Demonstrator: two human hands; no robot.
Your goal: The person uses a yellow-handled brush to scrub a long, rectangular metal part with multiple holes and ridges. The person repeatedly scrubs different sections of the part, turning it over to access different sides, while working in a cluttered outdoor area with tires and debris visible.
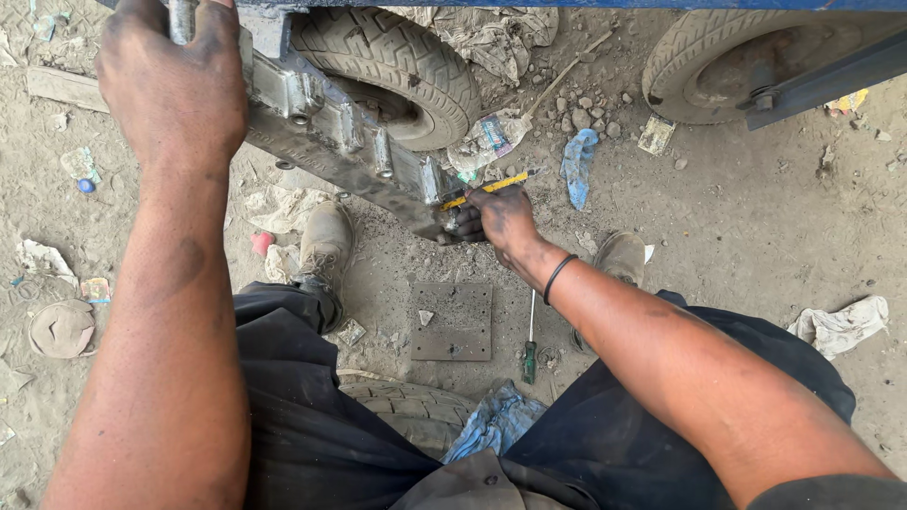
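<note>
A long grey metal leaf-spring assembly (331, 142) with clamps slants from the top left down to the middle, above dusty ground. My left hand (175, 80) is closed over its upper end, beside a metal rod at the top edge. My right hand (501, 217) grips the lower end of the assembly and holds a yellow-handled tool (491, 186) against it. A dark band circles my right wrist. I sit on a tyre (411, 411) with a blue rag (496, 425) on it.
Two vehicle tyres, one (406, 61) and another (746, 61), stand ahead under a blue body. A square metal plate (453, 321) and a green-handled screwdriver (530, 354) lie between my shoes. Rags, stones and litter are scattered over the dirt.
</note>
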